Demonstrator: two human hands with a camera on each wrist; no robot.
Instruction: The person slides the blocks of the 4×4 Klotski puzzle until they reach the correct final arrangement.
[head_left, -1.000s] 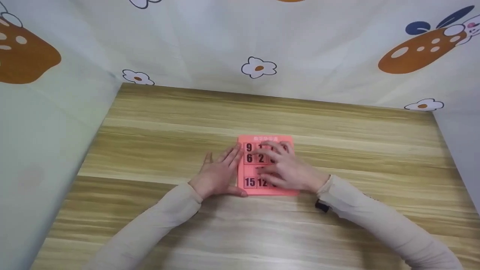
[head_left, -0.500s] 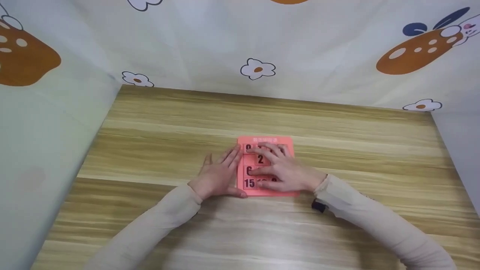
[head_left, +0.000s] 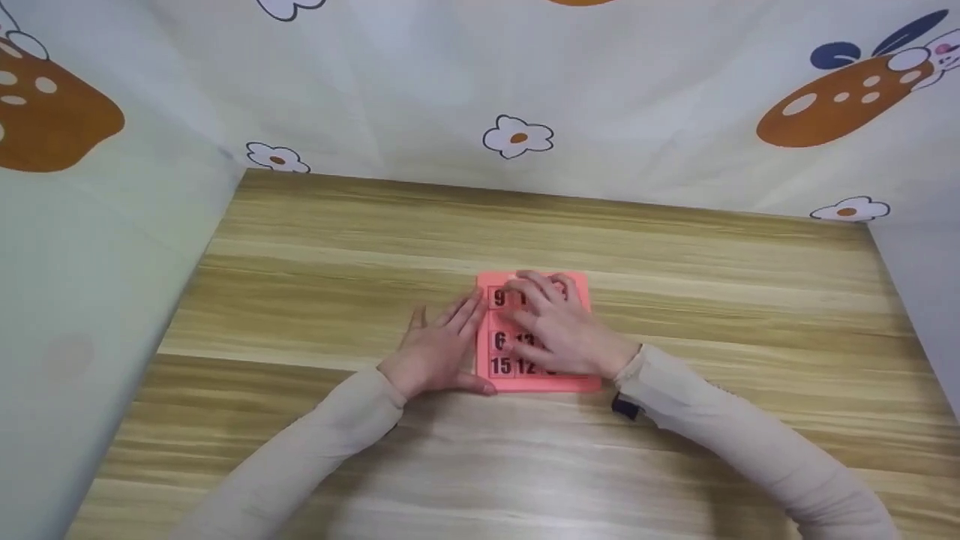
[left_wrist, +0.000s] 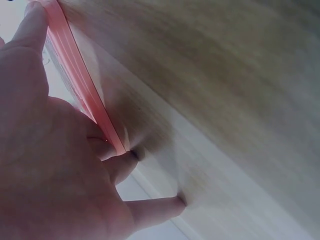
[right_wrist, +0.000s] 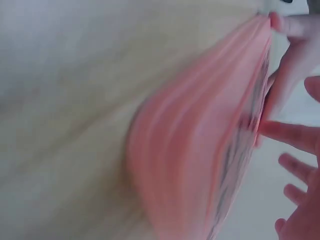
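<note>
A pink number sliding puzzle [head_left: 540, 385] lies flat on the wooden table, its black-numbered tiles facing up. Down the left column show tile 9 [head_left: 499, 298], a bare pink slot, tile 6 [head_left: 499, 341] and tile 15 [head_left: 500, 366]. My left hand [head_left: 433, 352] rests against the puzzle's left side, fingers straight and thumb at the near corner. Over the tiles my right hand [head_left: 574, 334] spreads its fingers, covering much of the right half. In the right wrist view one of its fingertips [right_wrist: 265, 128] touches the puzzle's face.
The wooden table [head_left: 337, 247] surrounds the puzzle on all sides. Behind it hangs a pale cloth [head_left: 420, 90] printed with flowers and carrots, and another pale wall [head_left: 97, 262] borders the left side. A black band [head_left: 625, 406] shows at the right wrist.
Tile 6 has slid down from the second row to the third, leaving a bare slot above. My right hand has shifted slightly left across the tiles; the left hand stays in place.
</note>
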